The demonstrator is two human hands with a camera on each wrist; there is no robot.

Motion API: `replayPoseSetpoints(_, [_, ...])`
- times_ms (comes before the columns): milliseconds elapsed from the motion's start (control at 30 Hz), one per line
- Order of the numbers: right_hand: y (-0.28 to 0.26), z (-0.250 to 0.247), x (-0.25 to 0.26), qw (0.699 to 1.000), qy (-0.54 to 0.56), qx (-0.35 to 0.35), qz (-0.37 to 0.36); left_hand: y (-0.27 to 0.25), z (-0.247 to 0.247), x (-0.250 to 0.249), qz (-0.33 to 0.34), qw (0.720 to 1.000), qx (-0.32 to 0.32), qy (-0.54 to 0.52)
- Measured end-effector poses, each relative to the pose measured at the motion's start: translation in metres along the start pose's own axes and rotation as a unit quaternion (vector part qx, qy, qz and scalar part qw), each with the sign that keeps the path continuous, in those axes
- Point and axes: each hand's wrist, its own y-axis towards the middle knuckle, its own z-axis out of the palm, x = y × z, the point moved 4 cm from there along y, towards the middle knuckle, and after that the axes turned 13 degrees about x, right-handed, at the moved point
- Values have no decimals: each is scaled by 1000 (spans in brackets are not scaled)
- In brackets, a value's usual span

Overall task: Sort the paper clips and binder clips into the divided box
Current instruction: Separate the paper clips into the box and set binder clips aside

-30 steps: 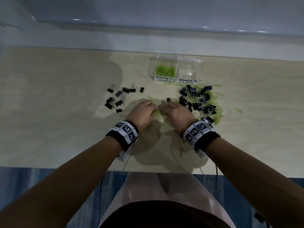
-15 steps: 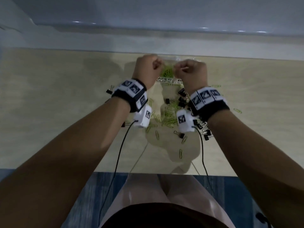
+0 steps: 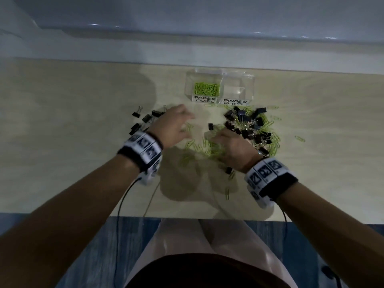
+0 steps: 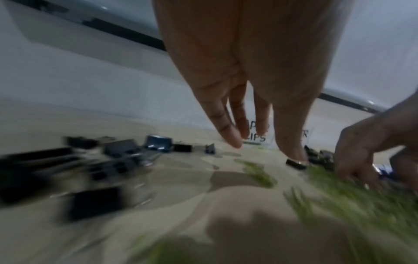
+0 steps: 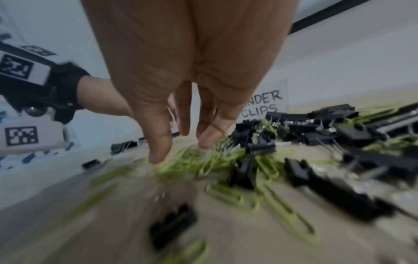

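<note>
Both hands are back down at the tabletop (image 3: 62,121) after being raised over the divided box (image 3: 219,86) half a second ago. The left hand (image 3: 173,126) hovers low over scattered green paper clips (image 3: 209,147), fingers straight and relaxed, spread apart, holding nothing that can be seen; in the left wrist view its fingertips (image 4: 230,137) hang just above the wood. The right hand (image 3: 232,148) is lower and nearer the person, fingers loosely extended and apart, the fingertips (image 5: 158,155) down among the green clips, touching them, nothing pinched.

The box sits at the far side of the table, well apart from both hands now. Its left compartment, labelled PAPER CLIPS (image 3: 205,99), holds a heap of green paper clips (image 3: 206,88); the right compartment, labelled BINDER CLIPS (image 3: 234,102), looks to hold none.

On the table, the mixed pile of black binder clips (image 3: 248,126) and green clips lies just right of the right hand, much as it did a second ago. A smaller group of binder clips (image 3: 143,121) sits to the left, partly hidden behind the left wrist. One single paper clip (image 3: 227,193) lies near the table edge, another (image 3: 299,139) far out to the right.
</note>
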Motion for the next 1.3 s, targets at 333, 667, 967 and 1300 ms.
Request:
replayPoseSetpoints(333, [21, 4, 12, 998, -38, 6, 47, -39, 32, 34, -131, 991, 36, -6])
replayPoseSetpoints(667, [27, -4, 16, 997, -14, -68, 29, -3, 53, 1, -16, 994, 68, 89])
replayPoseSetpoints(967, [30, 2, 24, 999, -14, -28, 18, -5, 49, 2, -10, 999, 51, -5])
replayPoseSetpoints(1300, [27, -19, 10, 992, 69, -101, 37, 8, 35, -7, -29, 995, 59, 71])
